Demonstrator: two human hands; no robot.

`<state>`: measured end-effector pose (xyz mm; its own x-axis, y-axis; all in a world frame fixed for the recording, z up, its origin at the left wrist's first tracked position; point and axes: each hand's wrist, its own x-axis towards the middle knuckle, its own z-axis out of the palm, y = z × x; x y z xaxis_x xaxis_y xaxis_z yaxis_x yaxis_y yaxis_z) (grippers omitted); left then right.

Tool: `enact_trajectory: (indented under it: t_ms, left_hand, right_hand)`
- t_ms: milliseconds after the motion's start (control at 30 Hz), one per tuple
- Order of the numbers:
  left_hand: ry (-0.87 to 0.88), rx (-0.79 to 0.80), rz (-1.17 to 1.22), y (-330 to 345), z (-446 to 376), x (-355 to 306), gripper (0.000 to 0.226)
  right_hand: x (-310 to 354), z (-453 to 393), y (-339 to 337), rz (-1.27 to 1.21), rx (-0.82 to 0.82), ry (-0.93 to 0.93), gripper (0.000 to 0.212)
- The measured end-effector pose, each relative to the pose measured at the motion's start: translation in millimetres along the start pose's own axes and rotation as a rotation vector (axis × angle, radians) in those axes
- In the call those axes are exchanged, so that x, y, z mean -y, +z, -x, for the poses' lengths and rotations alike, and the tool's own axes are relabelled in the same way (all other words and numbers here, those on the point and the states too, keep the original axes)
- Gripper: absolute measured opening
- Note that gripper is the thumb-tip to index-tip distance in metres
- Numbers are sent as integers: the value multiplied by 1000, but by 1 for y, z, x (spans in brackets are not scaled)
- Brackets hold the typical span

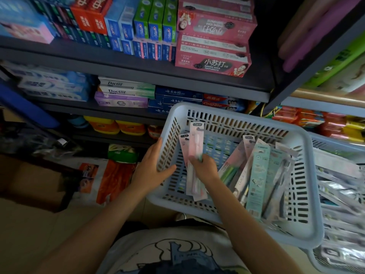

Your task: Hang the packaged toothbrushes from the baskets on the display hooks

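Right hand (204, 167) pinches pink toothbrush packs (194, 153); left hand (153, 167) grips my basket (237, 115) wall (picking step); hooks come next.

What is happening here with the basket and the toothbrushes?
A person is picking stock from a pale blue basket. The left hand holds the basket's side wall, and the right hand grips a pink packaged toothbrush and holds it upright inside the basket. More toothbrush packs lie in the basket. No display hook is visible.
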<state>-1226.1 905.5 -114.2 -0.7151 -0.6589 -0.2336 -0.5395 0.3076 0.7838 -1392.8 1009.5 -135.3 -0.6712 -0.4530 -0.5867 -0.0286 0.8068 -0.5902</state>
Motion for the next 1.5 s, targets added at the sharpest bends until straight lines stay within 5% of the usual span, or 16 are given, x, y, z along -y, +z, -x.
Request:
enact_trajectory:
  t_ms: [100,300,500,700,1000,1233,1367,1500]
  left_hand:
    - [-8,4,12,-1,0,3,106]
    - [-19,31,47,0,0,8,102]
    - [-19,50,94,-3,-2,5,95]
    - [-10,60,136,-3,-2,5,91]
    - [-61,111,134,-12,0,2,74]
    - [-92,153,216,-21,1,3,74]
    - [-41,-2,82,-27,-1,-15,63]
    - [64,-120,171,-22,-8,-56,42]
  right_hand:
    - [3,-1,6,72,32,-52,32]
    - [5,-5,7,90,16,-83,8]
    - [10,-5,-1,-64,-42,33,51]
    - [21,-5,10,77,53,34,35]
    - [37,0,37,-174,109,23,82]
    - [32,-2,34,-452,146,93,46]
    - [32,5,12,-548,213,37,31]
    - [28,17,-22,-681,264,-21,43]
